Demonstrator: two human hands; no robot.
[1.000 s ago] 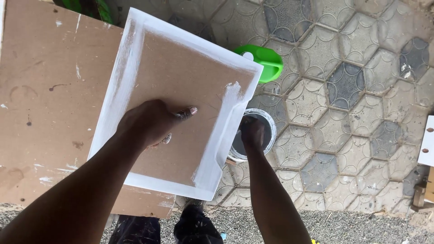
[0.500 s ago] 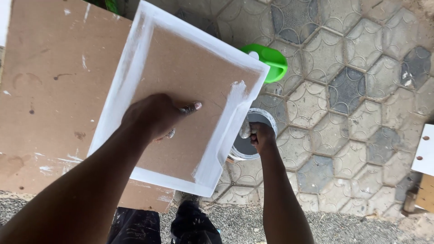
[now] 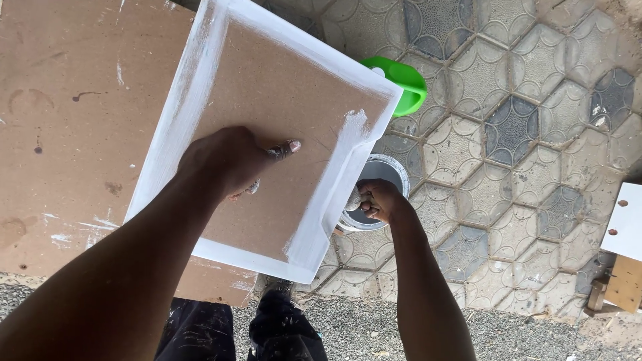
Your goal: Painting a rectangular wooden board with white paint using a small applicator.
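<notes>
Hands are working at two levels in this view from above. The left hand (image 3: 231, 164) is lying palm down near the middle of the frame on a tilted rectangular board (image 3: 267, 134), its fingers curled loosely with the thumb stretching out to the right, pressing flat against the bare brown centre; the forearm is running down to the lower left corner. White paint is covering the board's rim and its right edge, while the middle is remaining unpainted. The board is resting over a larger brown sheet (image 3: 73, 120) filling the left of the frame. The right hand (image 3: 376, 200) is reaching down just right of the board's lower right edge, fingers closing around something pale and rounded, too hidden to identify, directly above a small paint can (image 3: 391, 174) sitting on the patterned paving (image 3: 521, 134). A green lid (image 3: 408, 83) is lying on the paving above the can, partly tucked behind the board. A white panel (image 3: 625, 227) is showing at the right edge.
</notes>
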